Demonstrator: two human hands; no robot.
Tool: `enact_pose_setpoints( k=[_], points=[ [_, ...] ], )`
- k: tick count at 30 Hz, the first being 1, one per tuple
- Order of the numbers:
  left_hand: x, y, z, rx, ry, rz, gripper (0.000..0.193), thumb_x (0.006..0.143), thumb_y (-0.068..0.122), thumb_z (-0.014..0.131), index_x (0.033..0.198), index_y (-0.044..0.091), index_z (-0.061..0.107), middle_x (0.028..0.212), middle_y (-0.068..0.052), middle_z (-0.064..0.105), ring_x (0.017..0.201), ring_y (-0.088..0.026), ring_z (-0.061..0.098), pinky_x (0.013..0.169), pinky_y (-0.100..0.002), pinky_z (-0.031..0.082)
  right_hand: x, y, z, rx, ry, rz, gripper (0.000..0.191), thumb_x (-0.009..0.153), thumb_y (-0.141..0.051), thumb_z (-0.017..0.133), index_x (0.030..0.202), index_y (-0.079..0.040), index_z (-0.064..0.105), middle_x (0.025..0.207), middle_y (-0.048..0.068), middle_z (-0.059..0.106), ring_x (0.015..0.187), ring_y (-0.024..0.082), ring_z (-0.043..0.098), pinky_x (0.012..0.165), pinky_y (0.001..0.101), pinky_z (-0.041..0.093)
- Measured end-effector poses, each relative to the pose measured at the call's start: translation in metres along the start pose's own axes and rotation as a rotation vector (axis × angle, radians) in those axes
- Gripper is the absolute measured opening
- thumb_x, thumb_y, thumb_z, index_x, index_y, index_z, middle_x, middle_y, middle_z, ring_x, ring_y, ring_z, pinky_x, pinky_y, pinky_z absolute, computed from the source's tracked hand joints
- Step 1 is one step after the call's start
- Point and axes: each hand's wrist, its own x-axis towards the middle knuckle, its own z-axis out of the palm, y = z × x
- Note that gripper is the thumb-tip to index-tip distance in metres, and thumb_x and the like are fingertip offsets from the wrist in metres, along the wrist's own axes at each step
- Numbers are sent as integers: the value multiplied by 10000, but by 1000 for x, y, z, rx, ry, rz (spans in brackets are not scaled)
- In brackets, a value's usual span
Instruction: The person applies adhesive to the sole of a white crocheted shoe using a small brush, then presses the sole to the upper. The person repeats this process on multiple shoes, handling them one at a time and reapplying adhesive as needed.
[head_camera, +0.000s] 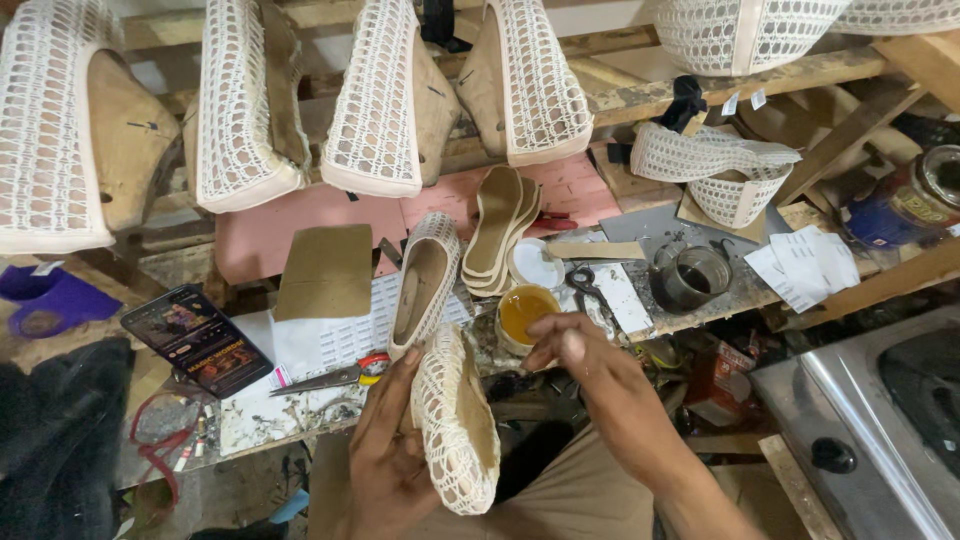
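Two hands (390, 460) (580, 350) — one glue pot (523, 312), one scissors (590, 292).

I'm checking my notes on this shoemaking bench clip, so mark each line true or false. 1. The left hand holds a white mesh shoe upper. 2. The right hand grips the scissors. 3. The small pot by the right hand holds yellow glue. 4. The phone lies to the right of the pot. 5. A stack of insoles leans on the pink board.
1. True: the left hand holds the white mesh shoe upper.
2. False: the right hand hovers at the small pot; the scissors lie untouched.
3. True.
4. False: the phone lies far left.
5. True: the insoles lean on the pink board.
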Motion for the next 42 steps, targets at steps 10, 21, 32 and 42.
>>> enact_pose_setpoints(
  k=[10,21,32,42],
  points=[
    [7,15,6,161,-98,108,653,755,166,846,1342,44,587,1494,-268,524,1375,-438,559,1133,-509,459,-53,-9,40,-578,-26,-597,654,767,19,709,1375,-219,681,1112,3,502,992,201,422,885,270,392],
    [6,7,0,205,-71,278,358,779,169,778,1099,31,696,1470,-303,515,1336,-505,564,1118,-537,469,-42,-15,63,-516,235,-587,486,797,-84,883,1224,-291,781,1005,-25,544,936,172,491,788,243,405],
    [7,18,0,177,-107,255,386,759,138,790,1132,67,717,1510,-290,498,1375,-498,554,1138,-535,460,-49,-26,60,-540,260,-544,533,786,-83,871,1214,-380,757,1065,-14,529,996,212,487,820,260,454],
    [5,32,1,173,-178,8,507,735,174,800,1205,17,695,1465,-255,553,1313,-433,598,1069,-504,472,-43,-37,33,-924,209,-772,629,710,-111,745,1224,-469,700,1129,-30,571,1004,259,457,894,393,390]
  ],
)
